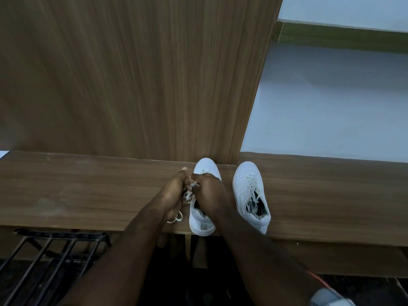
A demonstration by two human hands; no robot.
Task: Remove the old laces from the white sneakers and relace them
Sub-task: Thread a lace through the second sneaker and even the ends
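Here, on the wooden bench (pixel 88 191), the left hand (pixel 174 191) and right hand (pixel 208 191) are both pinching one loose lace (pixel 187 195) over the first of two white sneakers (pixel 202 217); the second sneaker (pixel 250 195) is sitting laced just beside it.

One head-worn wide-angle camera is looking forward and steeply down from above, along both forearms. It is sitting close over a wooden desk (pixel 88 191) near the bottom of the frame, facing an upright wooden panel (pixel 132 74) and pale floor (pixel 331 107) beyond.
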